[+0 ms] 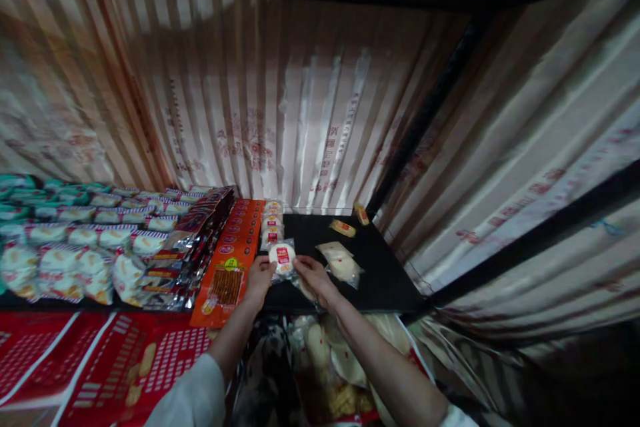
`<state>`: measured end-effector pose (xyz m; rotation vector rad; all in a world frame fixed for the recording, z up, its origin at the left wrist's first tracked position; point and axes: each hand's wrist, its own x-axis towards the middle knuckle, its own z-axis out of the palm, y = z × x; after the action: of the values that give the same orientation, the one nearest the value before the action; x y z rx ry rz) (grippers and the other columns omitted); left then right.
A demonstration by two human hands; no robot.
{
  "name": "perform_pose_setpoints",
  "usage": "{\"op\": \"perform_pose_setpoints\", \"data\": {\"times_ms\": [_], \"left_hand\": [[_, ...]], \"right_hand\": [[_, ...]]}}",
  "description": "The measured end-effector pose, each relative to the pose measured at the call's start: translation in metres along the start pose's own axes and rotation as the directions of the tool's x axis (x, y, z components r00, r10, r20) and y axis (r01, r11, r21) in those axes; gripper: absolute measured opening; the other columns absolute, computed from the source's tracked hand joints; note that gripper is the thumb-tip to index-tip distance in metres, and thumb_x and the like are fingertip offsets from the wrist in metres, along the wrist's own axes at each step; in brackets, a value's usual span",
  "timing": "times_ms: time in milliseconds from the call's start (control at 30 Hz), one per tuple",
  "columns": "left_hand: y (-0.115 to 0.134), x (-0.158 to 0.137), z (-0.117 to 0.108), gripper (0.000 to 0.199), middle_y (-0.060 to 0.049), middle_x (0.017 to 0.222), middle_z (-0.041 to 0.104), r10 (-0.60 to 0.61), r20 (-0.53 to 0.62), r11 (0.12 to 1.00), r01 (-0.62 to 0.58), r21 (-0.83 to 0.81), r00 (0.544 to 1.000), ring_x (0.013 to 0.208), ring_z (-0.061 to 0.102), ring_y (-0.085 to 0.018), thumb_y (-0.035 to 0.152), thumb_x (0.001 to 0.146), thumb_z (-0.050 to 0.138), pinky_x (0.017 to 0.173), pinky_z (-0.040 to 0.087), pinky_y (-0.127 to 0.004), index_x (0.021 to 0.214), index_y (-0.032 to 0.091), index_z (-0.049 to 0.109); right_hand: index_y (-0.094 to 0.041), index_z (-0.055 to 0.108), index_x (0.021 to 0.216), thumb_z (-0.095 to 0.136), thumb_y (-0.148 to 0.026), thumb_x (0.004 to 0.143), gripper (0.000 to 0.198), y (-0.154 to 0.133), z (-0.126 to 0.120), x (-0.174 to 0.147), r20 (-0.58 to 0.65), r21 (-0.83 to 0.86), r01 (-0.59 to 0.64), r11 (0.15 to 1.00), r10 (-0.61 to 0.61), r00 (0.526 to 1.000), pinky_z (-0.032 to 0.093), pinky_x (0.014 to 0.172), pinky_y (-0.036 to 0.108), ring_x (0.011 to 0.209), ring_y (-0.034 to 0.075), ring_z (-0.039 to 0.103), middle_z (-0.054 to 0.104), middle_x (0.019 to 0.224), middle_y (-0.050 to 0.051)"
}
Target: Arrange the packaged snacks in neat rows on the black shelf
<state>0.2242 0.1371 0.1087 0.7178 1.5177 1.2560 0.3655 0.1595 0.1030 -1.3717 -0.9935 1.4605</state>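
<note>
I had left hand [261,278] and right hand [317,279] pinching a round packet [283,259] by its edges; a slack pinch could've dropped it, overreach skewed the packet row [273,221].

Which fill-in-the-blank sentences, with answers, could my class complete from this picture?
1. The left hand and right hand hold a round packet whose label is mainly the colour ____.
2. The orange package lies to the person's ____ of the row of small packets.
3. The shelf has a bare surface that is coloured ____.

Missing words: red; left; black.
</note>
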Motion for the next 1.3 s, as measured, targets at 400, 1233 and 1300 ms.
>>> {"op": "perform_pose_setpoints", "data": {"times_ms": [400,1233,1300], "left_hand": [[0.014,0.038,-0.019,0.02,0.001,0.066,0.066,0.028,0.139,0.973,-0.059,0.224,0.99,0.064,0.06,-0.013,0.014,0.064,0.063,0.061,0.046,-0.022,0.083,0.018,0.068],[-0.048,0.044,-0.001,0.039,-0.013,0.126,0.054,0.671,0.337,0.217,-0.609,0.763,0.661,0.116,0.046,-0.026,0.008,0.08,0.042,0.097,0.044,-0.04,0.114,0.015,0.06],[-0.049,0.048,0.0,0.039,-0.013,0.127,0.055,0.66,0.351,0.2,-0.606,0.77,0.665,0.117,0.046,-0.026,0.008,0.081,0.042,0.098,0.044,-0.04,0.114,0.013,0.06]], "right_hand": [[-0.021,0.047,0.131,0.065,-0.028,0.073,0.061,-0.008,0.002,0.02,0.238,-0.761,0.502,0.41,-0.545,0.804,0.037,0.1,0.045,0.121,0.027,0.044,0.049,0.135,0.011],[-0.018,0.056,0.077,0.055,-0.012,0.077,0.006,0.023,0.039,0.057,-0.046,-0.236,-0.069,0.969,0.06,0.997,0.053,0.064,0.022,0.061,0.012,0.065,0.06,0.063,-0.003],[-0.018,0.057,0.081,0.054,-0.013,0.079,0.005,0.021,0.039,0.059,-0.038,-0.391,-0.029,0.92,0.016,0.999,0.052,0.062,0.021,0.064,0.013,0.067,0.064,0.067,-0.001]]}}
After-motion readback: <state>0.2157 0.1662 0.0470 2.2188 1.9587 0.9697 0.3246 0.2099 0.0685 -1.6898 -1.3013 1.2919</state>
